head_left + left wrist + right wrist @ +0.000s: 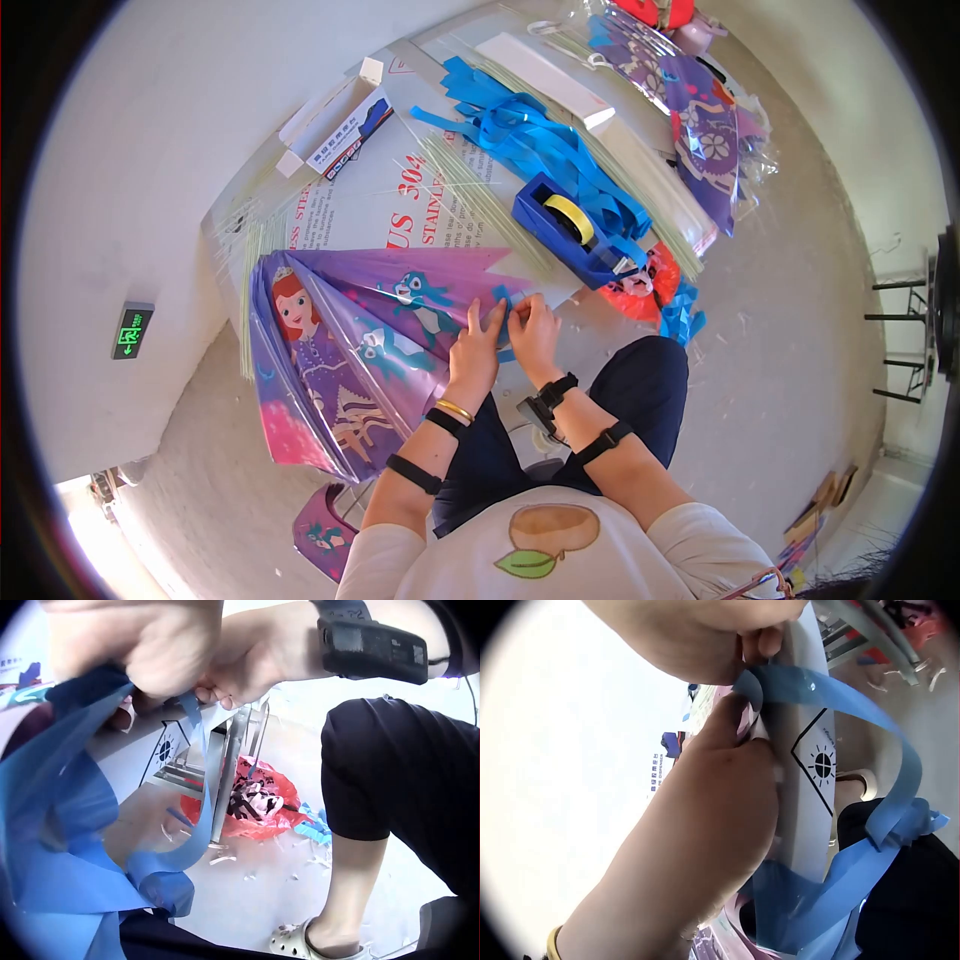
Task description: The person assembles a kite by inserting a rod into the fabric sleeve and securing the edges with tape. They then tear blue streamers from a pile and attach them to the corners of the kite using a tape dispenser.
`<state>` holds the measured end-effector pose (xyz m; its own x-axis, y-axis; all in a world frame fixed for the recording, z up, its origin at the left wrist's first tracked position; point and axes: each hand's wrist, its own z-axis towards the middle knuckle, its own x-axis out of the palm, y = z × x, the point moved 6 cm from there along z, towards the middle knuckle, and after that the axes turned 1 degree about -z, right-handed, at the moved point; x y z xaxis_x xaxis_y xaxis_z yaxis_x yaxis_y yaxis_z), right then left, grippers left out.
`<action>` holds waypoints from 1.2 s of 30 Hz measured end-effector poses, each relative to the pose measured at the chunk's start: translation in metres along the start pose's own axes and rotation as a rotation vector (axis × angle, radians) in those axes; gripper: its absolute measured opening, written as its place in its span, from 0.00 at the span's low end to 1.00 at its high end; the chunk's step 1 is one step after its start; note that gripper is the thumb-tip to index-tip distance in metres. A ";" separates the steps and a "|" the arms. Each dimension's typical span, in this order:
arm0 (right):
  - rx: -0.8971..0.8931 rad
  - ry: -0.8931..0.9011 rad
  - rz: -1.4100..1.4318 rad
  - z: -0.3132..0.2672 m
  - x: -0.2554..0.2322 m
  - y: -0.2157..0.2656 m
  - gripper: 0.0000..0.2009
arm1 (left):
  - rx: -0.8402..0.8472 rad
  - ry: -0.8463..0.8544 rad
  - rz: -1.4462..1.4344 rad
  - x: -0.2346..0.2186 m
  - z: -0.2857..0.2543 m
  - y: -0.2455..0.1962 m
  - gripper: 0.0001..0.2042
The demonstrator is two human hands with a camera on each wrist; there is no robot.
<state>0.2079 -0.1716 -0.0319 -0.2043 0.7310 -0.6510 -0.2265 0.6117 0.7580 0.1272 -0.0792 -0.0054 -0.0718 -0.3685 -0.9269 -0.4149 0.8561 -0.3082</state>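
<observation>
A purple and pink kite [335, 370], printed with a princess and blue animals, lies partly folded at the table's near side. My left hand [475, 345] pinches a blue ribbon [885, 727] at the kite's right corner, over the film's edge. Close beside it, my right hand [534, 332] has curled fingers on the same ribbon, and the two hands nearly meet. In the left wrist view, wide blue strips [60, 862] hang below the left hand [135, 645]. The ribbon loops down past the table's edge in the right wrist view.
A blue tape dispenser [560, 235] stands right of the hands, before a heap of blue ribbons [530, 130]. Thin rods [490, 200] and an open box [335, 125] lie farther back. Below the table is a red plastic bag [255, 817].
</observation>
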 end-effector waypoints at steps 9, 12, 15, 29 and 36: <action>0.005 -0.001 -0.005 0.001 0.000 -0.001 0.08 | 0.009 -0.015 0.002 0.002 0.001 0.000 0.38; -0.021 0.014 -0.005 0.000 -0.001 -0.002 0.09 | 0.024 -0.024 0.021 0.002 0.000 0.000 0.37; -0.027 0.015 0.010 0.001 -0.002 -0.002 0.09 | 0.025 -0.021 0.017 0.003 0.000 0.001 0.37; -0.032 0.068 0.025 0.004 -0.005 -0.003 0.08 | 0.028 -0.005 0.055 0.002 -0.001 -0.001 0.38; -0.352 -0.052 -0.082 0.023 -0.095 0.018 0.07 | 0.039 0.016 0.092 -0.001 -0.003 -0.004 0.40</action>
<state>0.2453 -0.2231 0.0446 -0.1249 0.7036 -0.6995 -0.5562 0.5342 0.6366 0.1265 -0.0829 -0.0031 -0.1228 -0.2932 -0.9481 -0.3700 0.9000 -0.2304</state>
